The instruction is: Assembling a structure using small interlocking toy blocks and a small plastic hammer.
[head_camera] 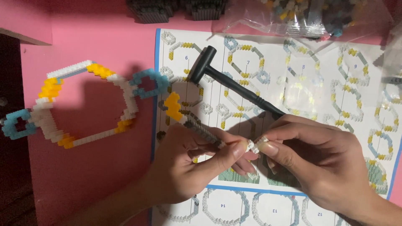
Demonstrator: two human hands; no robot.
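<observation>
My left hand (190, 165) pinches a thin strip of tiny bricks (188, 119), yellow at its far end, grey in the middle and white at the near tip. My right hand (312, 157) meets it from the right, thumb and forefinger closed on a small white brick piece (256, 144) at the strip's white tip. Both hands hover over a printed instruction sheet (293, 83) showing ring-shaped build steps. A small black plastic hammer (228, 79) lies on the sheet just beyond my hands, its handle running under my right hand.
A finished ring of white and yellow bricks (86, 104) with light blue links (148, 83) lies on the pink surface (96, 37) at left. Clear bags of loose bricks (301, 16) and dark brick blocks (153, 10) sit along the far edge.
</observation>
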